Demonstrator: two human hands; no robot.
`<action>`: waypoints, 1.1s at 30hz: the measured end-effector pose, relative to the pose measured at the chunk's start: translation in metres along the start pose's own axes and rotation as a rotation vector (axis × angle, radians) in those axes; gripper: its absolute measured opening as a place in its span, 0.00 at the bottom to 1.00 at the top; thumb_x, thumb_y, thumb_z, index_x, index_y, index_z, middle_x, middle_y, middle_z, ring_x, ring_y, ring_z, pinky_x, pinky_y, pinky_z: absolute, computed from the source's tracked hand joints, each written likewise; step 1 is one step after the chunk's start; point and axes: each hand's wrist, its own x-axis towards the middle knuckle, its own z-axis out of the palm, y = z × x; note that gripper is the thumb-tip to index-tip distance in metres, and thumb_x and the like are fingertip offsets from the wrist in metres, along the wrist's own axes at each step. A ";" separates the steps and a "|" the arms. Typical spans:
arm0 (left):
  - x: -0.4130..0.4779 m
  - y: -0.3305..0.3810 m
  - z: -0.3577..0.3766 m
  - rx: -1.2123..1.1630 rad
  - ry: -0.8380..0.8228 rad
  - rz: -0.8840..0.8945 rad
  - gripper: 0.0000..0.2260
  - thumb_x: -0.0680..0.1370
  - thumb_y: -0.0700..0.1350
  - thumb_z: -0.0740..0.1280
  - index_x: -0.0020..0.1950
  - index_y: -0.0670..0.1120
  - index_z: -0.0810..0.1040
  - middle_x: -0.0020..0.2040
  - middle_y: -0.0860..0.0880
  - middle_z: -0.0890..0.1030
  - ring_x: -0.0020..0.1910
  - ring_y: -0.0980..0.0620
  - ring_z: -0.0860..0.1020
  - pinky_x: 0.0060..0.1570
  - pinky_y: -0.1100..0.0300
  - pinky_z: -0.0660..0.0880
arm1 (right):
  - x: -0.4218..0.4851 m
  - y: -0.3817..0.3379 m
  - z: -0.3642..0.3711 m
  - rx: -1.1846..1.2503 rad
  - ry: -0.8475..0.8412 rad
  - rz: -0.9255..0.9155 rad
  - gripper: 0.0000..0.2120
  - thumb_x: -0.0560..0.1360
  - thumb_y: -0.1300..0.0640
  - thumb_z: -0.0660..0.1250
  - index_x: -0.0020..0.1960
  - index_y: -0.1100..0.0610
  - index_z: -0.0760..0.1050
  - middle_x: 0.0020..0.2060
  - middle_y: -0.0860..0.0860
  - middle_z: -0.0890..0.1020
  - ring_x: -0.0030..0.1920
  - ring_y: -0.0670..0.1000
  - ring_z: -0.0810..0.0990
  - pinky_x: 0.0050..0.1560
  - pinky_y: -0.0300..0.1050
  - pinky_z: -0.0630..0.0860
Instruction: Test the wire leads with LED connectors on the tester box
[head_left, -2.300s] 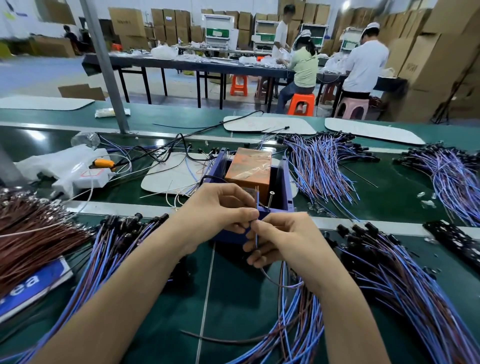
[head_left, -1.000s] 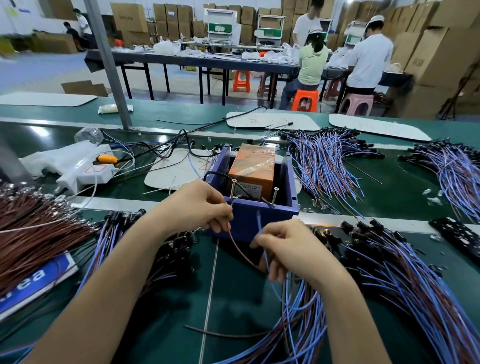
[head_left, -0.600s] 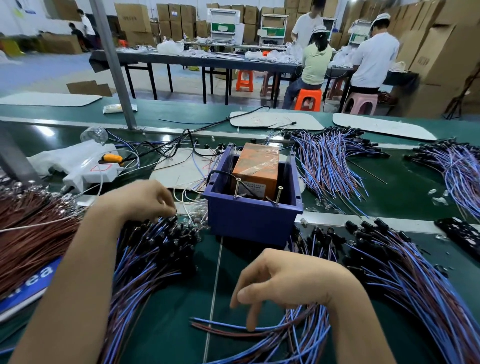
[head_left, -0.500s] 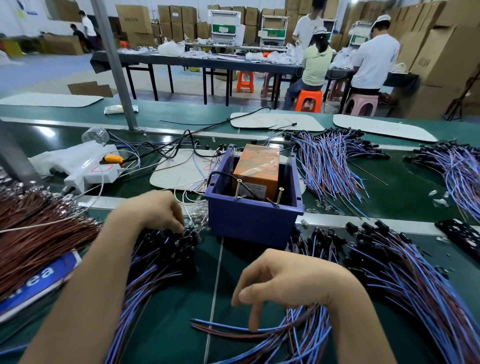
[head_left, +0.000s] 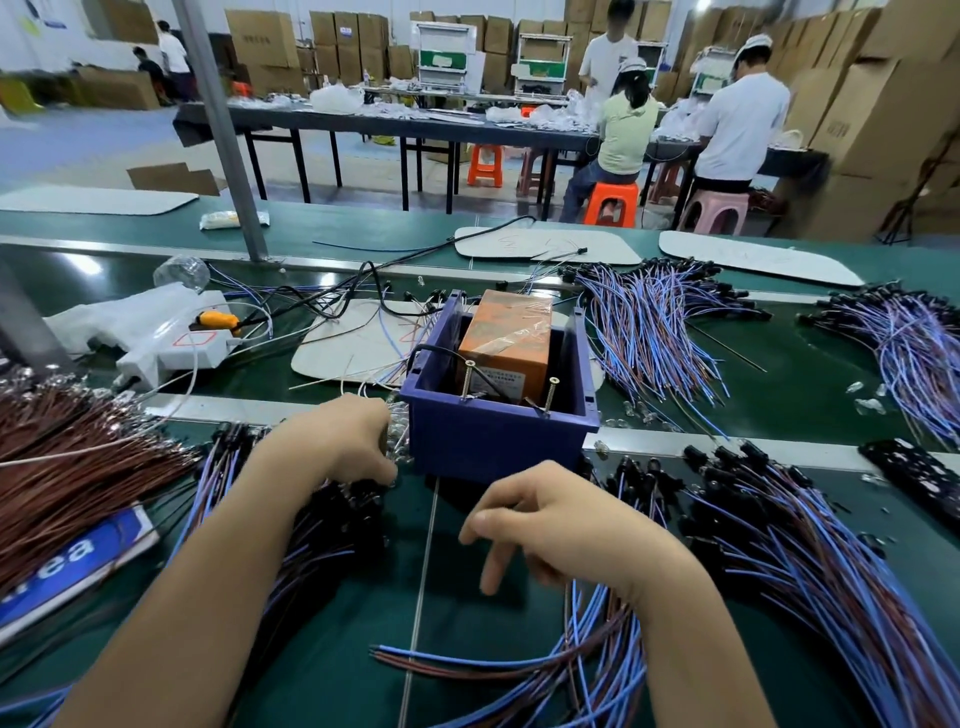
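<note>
The tester box is a blue bin holding an orange block, with two upright screws at its near rim. My left hand sits just left of the box, fingers curled down into the black connectors of a blue-and-brown lead pile; whether it holds one is hidden. My right hand hovers in front of the box with loose fingers, index pointing down, holding nothing. Several loose leads lie under it on the green belt.
A big pile of leads spreads to the right, and more lie behind the box. Brown wires fan out at left beside a blue label. A white tool and a metal post stand far left.
Both hands left the box's screws and let the lead go. My left hand swung out to the left pile, then back toward the box. My right hand dropped toward the loose leads.
</note>
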 end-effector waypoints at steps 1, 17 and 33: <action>-0.002 0.000 -0.002 -0.089 -0.012 0.025 0.07 0.70 0.47 0.70 0.39 0.46 0.74 0.36 0.50 0.80 0.33 0.53 0.78 0.32 0.63 0.74 | 0.002 0.000 0.001 0.049 0.050 -0.002 0.09 0.79 0.56 0.61 0.47 0.55 0.80 0.34 0.52 0.86 0.22 0.45 0.69 0.24 0.33 0.67; -0.053 0.029 -0.035 -0.870 0.557 0.590 0.03 0.76 0.38 0.69 0.47 0.45 0.82 0.38 0.51 0.81 0.35 0.55 0.83 0.39 0.68 0.76 | 0.019 -0.028 0.031 0.936 0.074 -0.026 0.23 0.82 0.42 0.49 0.60 0.57 0.73 0.47 0.62 0.85 0.36 0.58 0.83 0.37 0.47 0.82; -0.055 0.048 -0.018 -0.492 -0.497 0.708 0.10 0.78 0.44 0.64 0.46 0.44 0.84 0.40 0.48 0.84 0.39 0.54 0.80 0.44 0.65 0.73 | -0.043 -0.013 -0.043 1.432 0.976 -0.466 0.17 0.83 0.54 0.51 0.37 0.53 0.64 0.20 0.46 0.63 0.18 0.44 0.56 0.18 0.34 0.55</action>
